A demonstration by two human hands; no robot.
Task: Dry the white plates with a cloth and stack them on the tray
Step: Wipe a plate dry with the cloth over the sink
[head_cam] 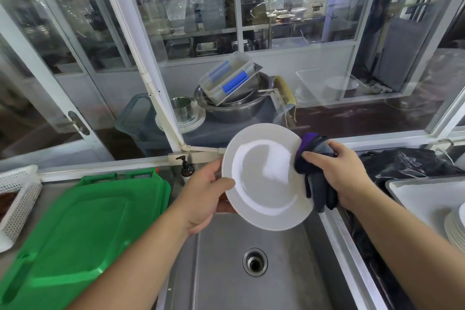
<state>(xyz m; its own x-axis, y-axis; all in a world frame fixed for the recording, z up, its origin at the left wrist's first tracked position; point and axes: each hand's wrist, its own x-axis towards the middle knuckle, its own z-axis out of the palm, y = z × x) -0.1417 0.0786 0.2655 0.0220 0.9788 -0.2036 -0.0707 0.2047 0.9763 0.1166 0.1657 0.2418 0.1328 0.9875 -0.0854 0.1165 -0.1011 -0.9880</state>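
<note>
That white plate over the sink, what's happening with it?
A person is drying it. Their left hand holds the round white plate by its rim above the steel sink, while the right hand presses a dark purple-grey cloth against its edge. More white plates sit stacked on a pale tray at right.

Even, bright daylight. Specular glare on white plate (266, 176); reflections in glass panes (196, 7). Wide-angle bending at edges; background soft.

The white plate (266, 178) looks like glossy glazed ceramic, catching bright glare. The cloth (317, 178) is soft, matt, dark purple-grey fabric. The sink (289, 284) is brushed, dull-sheened steel. The green boards (83, 229) are smooth, shiny plastic; the basket (17, 196) is perforated white plastic.
</note>
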